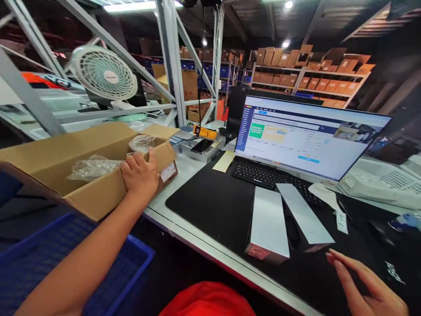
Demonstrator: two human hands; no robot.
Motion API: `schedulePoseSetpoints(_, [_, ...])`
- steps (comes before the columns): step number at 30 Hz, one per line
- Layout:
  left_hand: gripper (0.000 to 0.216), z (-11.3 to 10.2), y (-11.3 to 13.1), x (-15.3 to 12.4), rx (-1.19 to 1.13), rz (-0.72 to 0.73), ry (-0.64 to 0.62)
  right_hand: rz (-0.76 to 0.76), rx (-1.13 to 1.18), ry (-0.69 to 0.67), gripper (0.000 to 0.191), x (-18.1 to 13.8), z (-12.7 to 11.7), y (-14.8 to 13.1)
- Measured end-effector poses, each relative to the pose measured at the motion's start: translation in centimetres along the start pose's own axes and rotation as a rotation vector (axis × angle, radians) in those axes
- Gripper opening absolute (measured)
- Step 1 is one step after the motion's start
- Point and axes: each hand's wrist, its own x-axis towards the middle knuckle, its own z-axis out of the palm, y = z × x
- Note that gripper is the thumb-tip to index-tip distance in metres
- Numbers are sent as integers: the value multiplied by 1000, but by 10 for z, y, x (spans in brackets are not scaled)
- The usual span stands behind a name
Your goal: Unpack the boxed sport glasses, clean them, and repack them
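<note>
My left hand [140, 173] rests on the near rim of an open cardboard box [98, 199] at the left, fingers curled over the edge and gripping it. Inside the box lie clear plastic bags [94, 166]. My right hand [365, 285] lies flat on the black desk mat [213, 206] at the lower right, fingers stretched out and holding nothing. Just left of it stands a long white carton [268, 224] with its flap open, and a second white flap [304, 215] beside it.
A monitor [309, 136] and black keyboard [263, 175] stand behind the mat. A blue crate [82, 267] sits below the box. A white fan [105, 74], a tray with a phone [202, 147], a yellow note [224, 161] and shelves of cartons [312, 74] lie beyond.
</note>
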Motion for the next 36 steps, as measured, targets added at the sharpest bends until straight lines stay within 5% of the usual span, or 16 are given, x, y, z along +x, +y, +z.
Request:
schedulePoseSetpoints(4, [63,5,13,16,-193,154,0,-76,81,-65,31,-9,15,-35])
schedulePoseSetpoints(8, [69,10,62,-7,-303,210,35,-23,117,47,26,-21,20,-40])
schedulePoseSetpoints(13, [88,-6,147,-124,-729,556,-23,179,108,247,35,-26,20,-35])
schedulePoseSetpoints(16, [111,-27,182,-196,-993,554,-16,211,88,327,37,-26,26,-31])
schedulePoseSetpoints(19, [110,-43,209,-228,-1007,567,95,205,70,374,50,-25,36,-26])
schedulePoseSetpoints(26, [92,-48,247,-212,-796,462,25,191,84,248,103,-24,70,-19])
schedulePoseSetpoints(33, [92,-33,212,-199,-1053,76,-131,234,153,83,111,-27,76,-14])
schedulePoseSetpoints(36, [68,-28,196,-184,-1085,68,-141,231,147,57,114,-17,67,-15])
